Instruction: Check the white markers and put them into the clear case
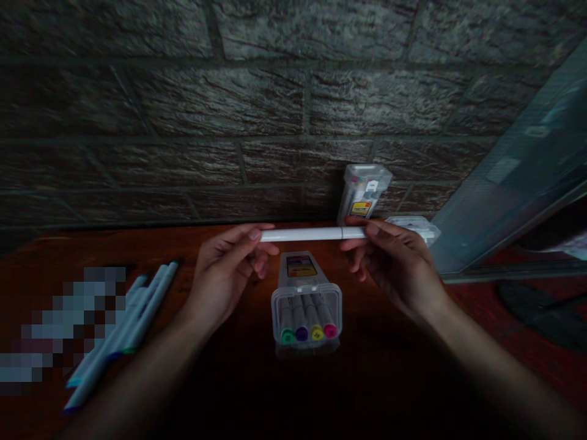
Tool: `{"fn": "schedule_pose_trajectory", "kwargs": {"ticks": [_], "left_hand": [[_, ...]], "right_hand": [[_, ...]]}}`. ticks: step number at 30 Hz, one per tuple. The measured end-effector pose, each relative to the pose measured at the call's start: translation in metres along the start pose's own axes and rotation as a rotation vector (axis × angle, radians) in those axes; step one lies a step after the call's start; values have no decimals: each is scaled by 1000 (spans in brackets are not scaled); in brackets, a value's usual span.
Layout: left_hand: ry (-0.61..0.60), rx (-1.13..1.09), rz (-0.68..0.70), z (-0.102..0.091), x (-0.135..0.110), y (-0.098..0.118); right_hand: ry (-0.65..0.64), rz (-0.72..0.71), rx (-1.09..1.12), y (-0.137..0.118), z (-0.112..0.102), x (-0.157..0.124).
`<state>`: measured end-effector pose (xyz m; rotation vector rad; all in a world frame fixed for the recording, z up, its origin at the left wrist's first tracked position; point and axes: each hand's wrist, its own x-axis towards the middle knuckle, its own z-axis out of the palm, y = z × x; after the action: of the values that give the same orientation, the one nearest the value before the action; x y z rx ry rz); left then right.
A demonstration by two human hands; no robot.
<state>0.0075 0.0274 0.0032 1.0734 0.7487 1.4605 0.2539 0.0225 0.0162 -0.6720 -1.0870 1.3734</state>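
Both my hands hold one white marker [312,234] level above a dark red table [55,250]. My left hand [227,272] pinches its left end between thumb and fingers. My right hand [394,266] grips the other end, near a seam in the barrel. Directly below the marker lies a clear plastic marker case [306,305] with its open end toward me, showing green, purple, yellow and pink marker caps.
Several loose white markers [123,330] lie on the table at the left beside a blurred-out patch. A second clear case [364,192] stands upright against the stone wall, with a clear lid [415,225] beside it. A glass panel [518,177] leans at the right.
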Motion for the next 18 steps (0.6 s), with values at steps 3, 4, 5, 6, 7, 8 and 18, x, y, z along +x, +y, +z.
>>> {"fn": "schedule_pose_trajectory", "kwargs": {"ticks": [3,4,5,6,7,8,18], "left_hand": [[-7,-13,2,0,0,0],[-8,-16,1,0,0,0],[-8,-19,1,-1,0,0],[-8,-22,0,-1,0,0],[-8,-24,-4,-1,0,0],[-8,-26,-6,-1,0,1],[-1,-60,-23,-1,1,1]], "right_hand": [[1,9,9,-1,1,0],[1,10,11,-1,1,0],[1,12,11,-1,2,0],[0,13,10,-1,2,0],[0,14,10,-2,2,0],[1,16,7,-2,2,0],[11,29,-7,-2,0,0]]}}
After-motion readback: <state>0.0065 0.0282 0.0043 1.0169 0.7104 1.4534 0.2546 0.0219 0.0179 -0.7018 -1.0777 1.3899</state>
